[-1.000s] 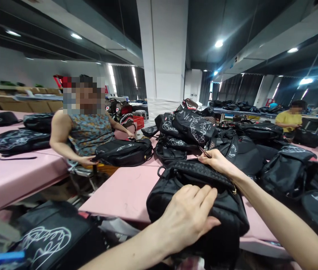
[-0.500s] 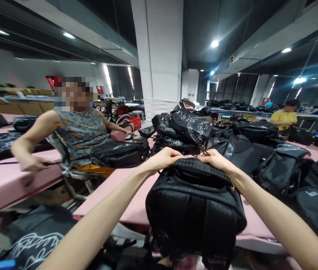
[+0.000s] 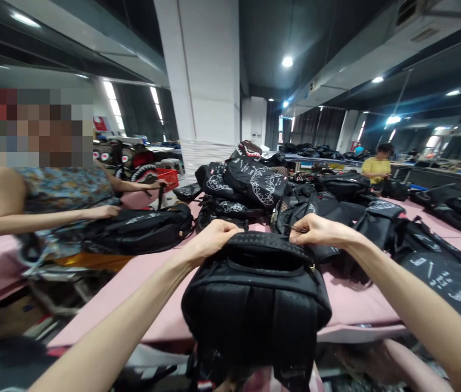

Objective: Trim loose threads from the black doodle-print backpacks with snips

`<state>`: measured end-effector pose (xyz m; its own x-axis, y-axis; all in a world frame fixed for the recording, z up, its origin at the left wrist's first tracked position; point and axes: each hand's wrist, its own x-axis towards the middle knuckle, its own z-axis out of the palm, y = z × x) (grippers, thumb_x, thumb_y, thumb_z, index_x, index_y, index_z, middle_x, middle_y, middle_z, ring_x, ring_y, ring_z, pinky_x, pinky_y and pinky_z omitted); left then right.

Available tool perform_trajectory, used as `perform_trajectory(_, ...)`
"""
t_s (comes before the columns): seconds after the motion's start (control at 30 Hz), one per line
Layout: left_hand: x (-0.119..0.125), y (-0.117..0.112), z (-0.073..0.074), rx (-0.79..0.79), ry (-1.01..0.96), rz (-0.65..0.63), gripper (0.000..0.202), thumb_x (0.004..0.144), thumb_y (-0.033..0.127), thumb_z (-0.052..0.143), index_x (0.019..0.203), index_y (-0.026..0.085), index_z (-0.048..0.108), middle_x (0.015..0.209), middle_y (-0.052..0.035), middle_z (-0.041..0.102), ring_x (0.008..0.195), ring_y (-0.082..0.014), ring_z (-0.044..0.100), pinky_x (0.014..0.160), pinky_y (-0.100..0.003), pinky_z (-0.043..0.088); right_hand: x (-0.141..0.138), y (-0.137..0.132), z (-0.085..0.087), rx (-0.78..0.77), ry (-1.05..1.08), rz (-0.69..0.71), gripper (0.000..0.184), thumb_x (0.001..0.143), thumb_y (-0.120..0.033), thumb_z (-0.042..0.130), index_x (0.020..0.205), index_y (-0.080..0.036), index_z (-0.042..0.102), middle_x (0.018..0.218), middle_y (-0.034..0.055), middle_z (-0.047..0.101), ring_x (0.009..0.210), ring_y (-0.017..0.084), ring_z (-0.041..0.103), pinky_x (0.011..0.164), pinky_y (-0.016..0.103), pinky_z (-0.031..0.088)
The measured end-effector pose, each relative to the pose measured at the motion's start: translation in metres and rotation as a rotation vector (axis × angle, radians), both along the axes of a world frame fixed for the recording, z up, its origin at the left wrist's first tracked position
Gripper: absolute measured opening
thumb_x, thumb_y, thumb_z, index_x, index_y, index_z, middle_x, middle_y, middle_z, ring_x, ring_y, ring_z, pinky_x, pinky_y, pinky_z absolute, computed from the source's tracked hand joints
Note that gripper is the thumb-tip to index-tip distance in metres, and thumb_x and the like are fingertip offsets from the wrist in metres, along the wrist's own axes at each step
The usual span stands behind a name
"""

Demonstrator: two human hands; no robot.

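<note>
A black backpack (image 3: 254, 310) stands upright in front of me at the pink table's edge, its back panel and straps towards me and a pocket below its top edge gaping. My left hand (image 3: 224, 235) is closed on the upper left of its top edge, thumb and fingers pinching the fabric. Small dark thread snips (image 3: 299, 229) are in my right hand (image 3: 314, 228), whose fingers are closed around them beside the bag's upper right edge. Part of the snips is hidden by the fingers.
Behind the bag, a pile of black backpacks (image 3: 254, 179) with white scribble prints covers the pink table (image 3: 148, 305). More lie at the right. To the left, a seated co-worker (image 3: 67, 201) handles another black backpack (image 3: 148, 228). A white pillar (image 3: 201, 81) rises behind.
The view has turned right and the backpack appears further left. My right hand has drawn away from the top edge with the snips. The co-worker has brought an arm onto the neighbouring backpack.
</note>
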<state>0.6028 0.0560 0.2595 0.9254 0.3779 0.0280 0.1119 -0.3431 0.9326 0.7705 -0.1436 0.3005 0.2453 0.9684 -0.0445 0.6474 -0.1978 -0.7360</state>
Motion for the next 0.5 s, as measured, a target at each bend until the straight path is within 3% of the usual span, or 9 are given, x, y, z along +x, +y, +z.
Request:
perform_trajectory(0.17,-0.002,-0.002,0.006,0.084,-0.002,0.044,0.037,0.066,0.050,0.059,0.066,0.013,0.061,0.059,0.0001,0.056,0.053,-0.0114,0.047,0.050,-0.021,0.033,-0.001,-0.008,-0.023,0.129,0.243,-0.054,0.028,0.068,-0.037,0.059,0.056,-0.015,0.047,0.050,-0.0067,0.036,0.044,0.004,0.024,0.042,0.021,0.015)
perform_trajectory(0.27,-0.016,-0.023,0.012,0.317,-0.321,0.407,0.032,0.070,0.046,0.055,0.079,0.016,0.065,0.073,-0.0020,0.063,0.064,-0.0149,0.054,0.061,-0.023,0.040,0.001,-0.005,-0.031,0.180,0.261,-0.041,0.034,0.069,-0.039,0.059,0.052,-0.016,0.041,0.049,-0.0076,0.032,0.043,0.004,0.021,0.042,0.022,0.012)
perform_trajectory(0.3,-0.021,-0.033,0.014,0.404,-0.431,0.477,0.031,0.072,0.044,0.054,0.083,0.018,0.065,0.077,-0.0022,0.064,0.068,-0.0157,0.056,0.065,-0.024,0.042,0.001,-0.004,-0.032,0.192,0.260,-0.043,0.035,0.070,-0.039,0.059,0.052,-0.016,0.040,0.049,-0.0076,0.031,0.043,0.003,0.021,0.042,0.022,0.012)
perform_trajectory(0.33,-0.026,-0.044,0.016,0.471,-0.492,0.455,0.029,0.073,0.043,0.053,0.084,0.020,0.066,0.080,-0.0025,0.066,0.072,-0.0165,0.057,0.069,-0.024,0.043,0.002,-0.003,-0.032,0.200,0.256,-0.047,0.035,0.070,-0.039,0.059,0.051,-0.016,0.039,0.048,-0.0076,0.031,0.043,0.003,0.021,0.042,0.022,0.012)
perform_trajectory(0.4,-0.030,-0.064,0.020,0.522,-0.421,0.147,0.024,0.072,0.042,0.056,0.082,0.024,0.068,0.081,-0.0028,0.068,0.074,-0.0178,0.060,0.071,-0.024,0.044,0.000,-0.001,-0.031,0.206,0.243,-0.058,0.035,0.070,-0.040,0.058,0.051,-0.016,0.039,0.048,-0.0075,0.031,0.043,0.004,0.021,0.042,0.022,0.013)
perform_trajectory(0.5,-0.015,-0.078,0.024,0.429,-0.051,-0.435,0.018,0.070,0.042,0.060,0.067,0.026,0.068,0.070,-0.0019,0.068,0.062,-0.0175,0.060,0.061,-0.023,0.044,-0.004,0.000,-0.031,0.187,0.220,-0.066,0.035,0.070,-0.041,0.058,0.053,-0.017,0.040,0.048,-0.0073,0.032,0.043,0.004,0.021,0.042,0.022,0.013)
